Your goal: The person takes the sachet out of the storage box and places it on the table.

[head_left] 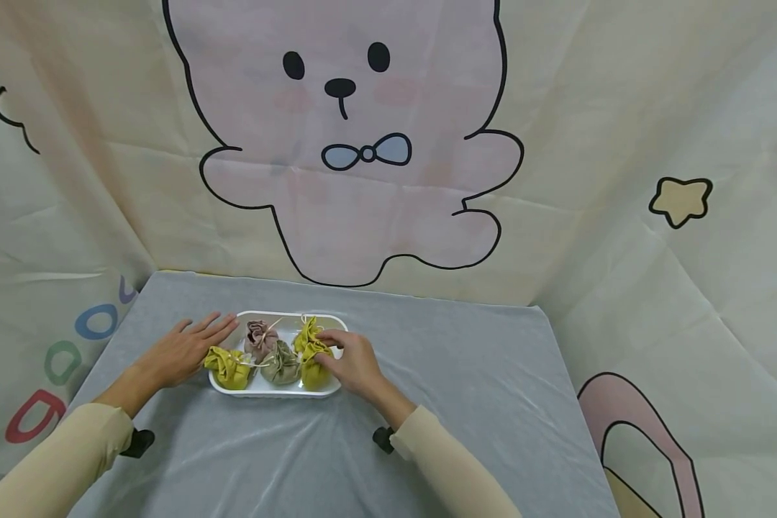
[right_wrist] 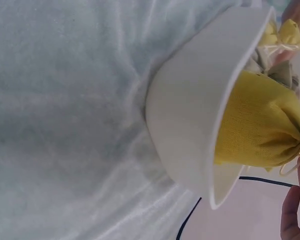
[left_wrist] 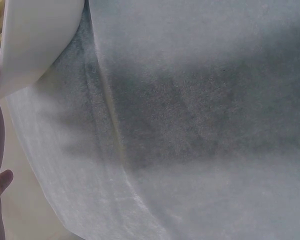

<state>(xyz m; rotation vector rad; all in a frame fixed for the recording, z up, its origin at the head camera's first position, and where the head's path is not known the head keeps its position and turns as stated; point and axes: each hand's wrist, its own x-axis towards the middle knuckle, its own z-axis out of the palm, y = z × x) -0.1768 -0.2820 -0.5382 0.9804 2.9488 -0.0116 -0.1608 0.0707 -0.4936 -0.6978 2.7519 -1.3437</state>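
The right hand [head_left: 356, 363] pinches a yellow pouch [head_left: 314, 373] at the white tray's [head_left: 275, 394] four o'clock (arranging, I'd judge); the left hand [head_left: 180, 354] spreads at ten. Next probably calls for a gentle grip.

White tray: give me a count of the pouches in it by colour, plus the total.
Yellow: 3 (left pouch, rear right pouch, front right pouch)
Dusty pink pouch: 1
Grey-green pouch: 1
Total in view: 5
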